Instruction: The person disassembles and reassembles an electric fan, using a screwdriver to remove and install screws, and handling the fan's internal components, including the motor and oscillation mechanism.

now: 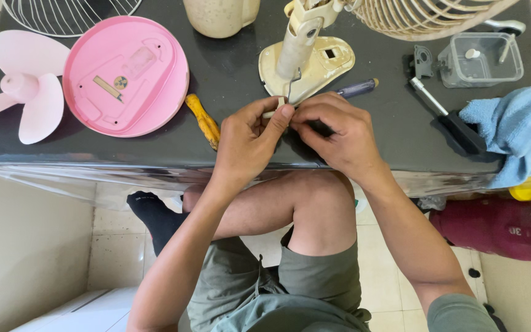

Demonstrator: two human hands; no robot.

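Note:
My left hand pinches a small cream plastic part between thumb and fingertips, just below the cream fan base. My right hand meets it from the right, fingers closed around a dark tool whose shape is mostly hidden. A thin wire runs from the fan's neck down toward my fingers. A purple-handled screwdriver lies behind my right hand, and a yellow-handled tool lies left of my left hand.
On the dark table: a pink fan base plate, pink fan blades, a wire grille, a cream fan guard, a clear plastic box, a black-handled screwdriver, a blue cloth. A maroon cylinder lies on the floor.

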